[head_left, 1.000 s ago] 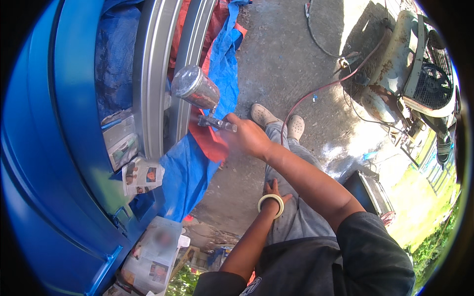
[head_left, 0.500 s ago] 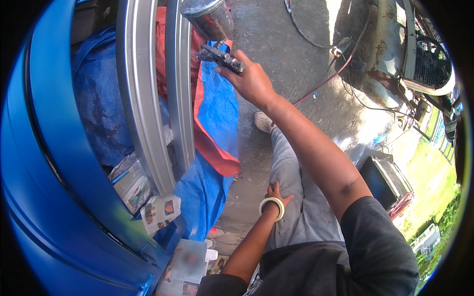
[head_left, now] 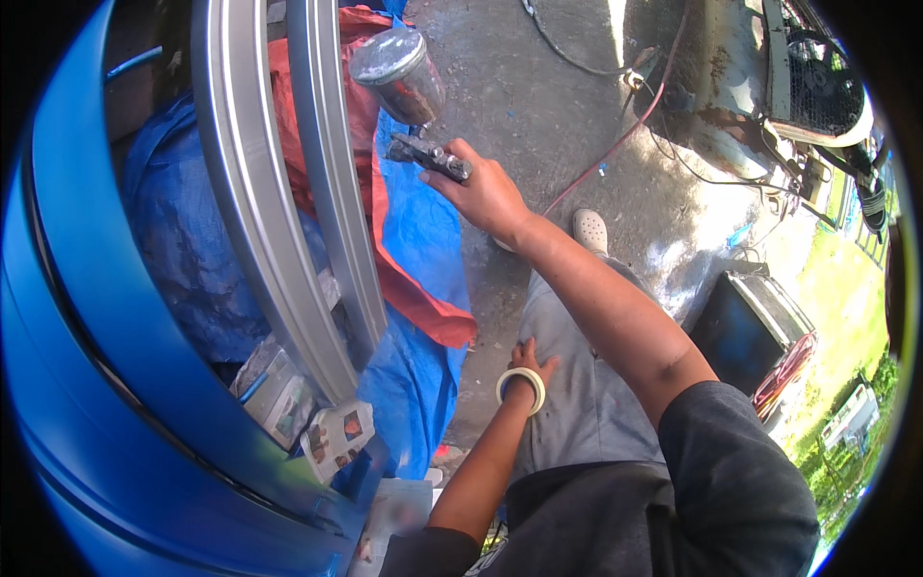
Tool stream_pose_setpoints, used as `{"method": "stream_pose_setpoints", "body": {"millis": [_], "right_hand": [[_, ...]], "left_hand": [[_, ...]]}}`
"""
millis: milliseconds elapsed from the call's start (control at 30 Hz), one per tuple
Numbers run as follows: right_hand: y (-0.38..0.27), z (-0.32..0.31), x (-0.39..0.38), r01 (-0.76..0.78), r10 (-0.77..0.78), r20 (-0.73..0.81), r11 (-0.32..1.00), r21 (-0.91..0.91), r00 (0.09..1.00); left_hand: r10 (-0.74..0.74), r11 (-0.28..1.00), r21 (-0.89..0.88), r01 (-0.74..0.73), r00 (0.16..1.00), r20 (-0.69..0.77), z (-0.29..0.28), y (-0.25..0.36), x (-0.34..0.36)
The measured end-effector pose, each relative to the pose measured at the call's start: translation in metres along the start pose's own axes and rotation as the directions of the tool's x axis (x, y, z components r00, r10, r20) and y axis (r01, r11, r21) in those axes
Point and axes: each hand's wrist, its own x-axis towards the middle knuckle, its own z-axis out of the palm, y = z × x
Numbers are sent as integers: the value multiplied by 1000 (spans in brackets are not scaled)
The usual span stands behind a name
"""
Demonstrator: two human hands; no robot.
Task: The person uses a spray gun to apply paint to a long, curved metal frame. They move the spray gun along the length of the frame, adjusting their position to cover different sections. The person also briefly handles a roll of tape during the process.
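Observation:
My right hand (head_left: 488,195) is closed around the grip of a paint spray gun (head_left: 433,160). A round, paint-stained cup (head_left: 402,82) sits on the gun, its lid smeared pale. The gun's nozzle end points left, toward two long ridged silver-grey panels (head_left: 252,192), and stands apart from them. Against the thigh of my grey trousers lies my left hand (head_left: 535,363), its fingers apart and holding nothing. A cream-coloured ring like a roll of masking tape (head_left: 501,387) hangs around my left wrist.
Glossy blue bodywork (head_left: 106,317) curves along the left. Blue and orange tarpaulin (head_left: 423,260) lies beneath the panels, with newspaper (head_left: 336,438) near their lower ends. A red hose (head_left: 630,130) crosses the concrete. A rusty vehicle front (head_left: 726,87) and a dark box (head_left: 750,327) stand right.
The view has shifted, and one of my shoes has come forward into sight. The spray gun sits slightly lower in view, with its cup tipped differently. My left hand stays on my thigh.

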Motion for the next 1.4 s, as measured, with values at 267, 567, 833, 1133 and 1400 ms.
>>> {"method": "stream_pose_setpoints", "body": {"millis": [267, 567, 833, 1133, 1400], "right_hand": [[39, -6, -68, 62, -37, 410, 997, -49, 911], [9, -44, 67, 114, -77, 322, 989, -99, 944], [-46, -117, 245, 120, -118, 117, 993, -10, 986], [-111, -205, 415, 252, -253, -26, 966, -51, 967], [-175, -269, 521, 503, -529, -295, 849, -163, 796]], "left_hand": [[348, 915, 273, -298, 924, -160, -27, 29, -3], [820, 502, 300, -811, 557, 134, -28, 216, 25], [520, 852, 68, -518, 854, -10, -55, 372, 91], [357, 932, 128, -340, 922, -149, -160, 486, 86], [367, 930, 70, -362, 894, -257, -203, 523, 81]]}}
